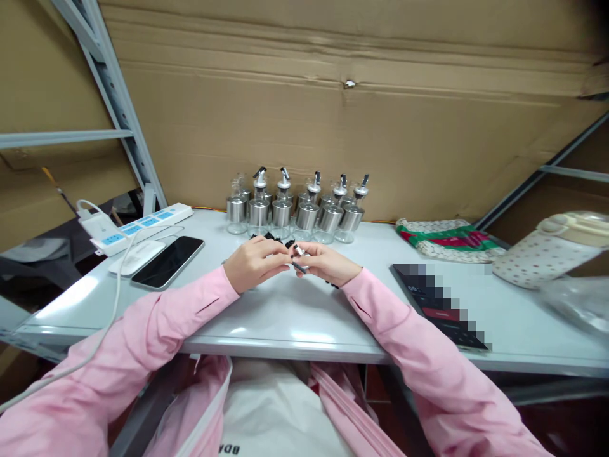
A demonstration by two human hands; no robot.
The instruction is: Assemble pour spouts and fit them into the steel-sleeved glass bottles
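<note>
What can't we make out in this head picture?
All in the head view:
Small silver-and-black part: details tiny, partly covered by the right hand.
Black pieces: partly behind the left hand.
Rear bottles: mostly behind the front bottles.
Screen device: pixelated along its right side.
Spotted container: cut off by the right edge.

Head view, one: taken from above the near edge of the bench [285, 317], facing forward and down; left hand [259, 261] and right hand [330, 263] central, fairly close; cardboard wall [309, 127] across the far side; wearer's torso [280, 406] nearest.
</note>
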